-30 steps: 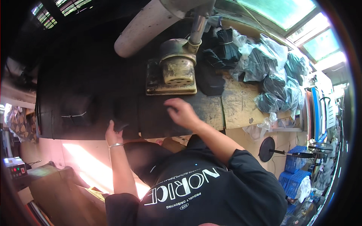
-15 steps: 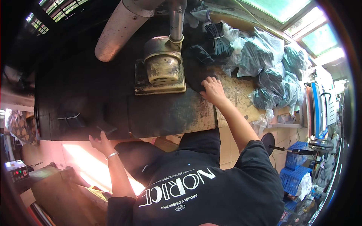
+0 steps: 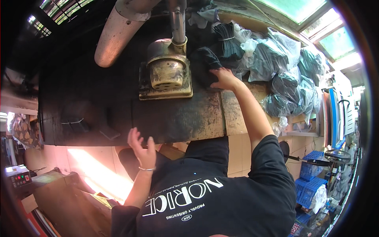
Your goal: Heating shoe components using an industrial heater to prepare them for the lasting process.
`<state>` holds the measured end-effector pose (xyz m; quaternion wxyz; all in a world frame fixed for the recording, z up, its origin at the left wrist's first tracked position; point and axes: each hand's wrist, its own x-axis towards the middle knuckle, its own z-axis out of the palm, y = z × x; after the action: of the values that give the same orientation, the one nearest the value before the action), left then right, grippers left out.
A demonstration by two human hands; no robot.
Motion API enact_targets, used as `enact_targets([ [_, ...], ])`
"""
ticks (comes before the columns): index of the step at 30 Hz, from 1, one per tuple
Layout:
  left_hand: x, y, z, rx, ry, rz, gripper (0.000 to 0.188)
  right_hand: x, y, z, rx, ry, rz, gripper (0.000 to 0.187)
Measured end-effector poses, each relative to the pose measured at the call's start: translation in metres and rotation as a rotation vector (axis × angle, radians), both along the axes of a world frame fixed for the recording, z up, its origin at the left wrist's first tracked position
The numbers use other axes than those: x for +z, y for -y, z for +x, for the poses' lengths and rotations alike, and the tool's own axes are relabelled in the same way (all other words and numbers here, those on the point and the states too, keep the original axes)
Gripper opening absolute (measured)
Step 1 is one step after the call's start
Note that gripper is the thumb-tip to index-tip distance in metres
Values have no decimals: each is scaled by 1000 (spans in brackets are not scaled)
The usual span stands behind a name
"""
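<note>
My right hand [image 3: 224, 78] reaches to the back of the dark worktop [image 3: 177, 125]. Its fingers and thumb close around the near end of a black bundle [image 3: 209, 57] that looks like stacked thin strips; the fingertips blend into the dark material. Beside that lies another black bundle [image 3: 227, 37] tied with a light band. My left hand [image 3: 143, 152], with a bracelet at the wrist, is raised at the front edge, empty, its fingers apart. Further left on the worktop rest a small dark flat piece [image 3: 109, 132] and a banded black bundle [image 3: 75, 125].
A stained yellowish metal fixture [image 3: 167, 77] on a pipe stands mid-worktop, near a thick grey pipe [image 3: 118, 37]. Clear plastic bags of dark goods [image 3: 272, 55] crowd the back right. Blue crates [image 3: 310, 191] stand on the right, a cardboard box [image 3: 69, 197] at lower left.
My right hand has moved farther back onto the black bundle, whose lie has shifted. The left hand has left the front edge near the flat piece, moving right and opening upward.
</note>
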<state>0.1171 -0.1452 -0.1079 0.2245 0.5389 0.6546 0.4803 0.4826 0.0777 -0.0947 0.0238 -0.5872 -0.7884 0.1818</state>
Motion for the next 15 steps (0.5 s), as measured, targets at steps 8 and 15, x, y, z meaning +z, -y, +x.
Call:
enact_targets([
  [8, -6, 8, 31, -239, 73, -169, 60, 2, 5, -8, 15, 69, -120, 69],
  [15, -27, -31, 60, -573, 298, -334, 88, 8, 92, -35, 37, -109, 11, 54],
])
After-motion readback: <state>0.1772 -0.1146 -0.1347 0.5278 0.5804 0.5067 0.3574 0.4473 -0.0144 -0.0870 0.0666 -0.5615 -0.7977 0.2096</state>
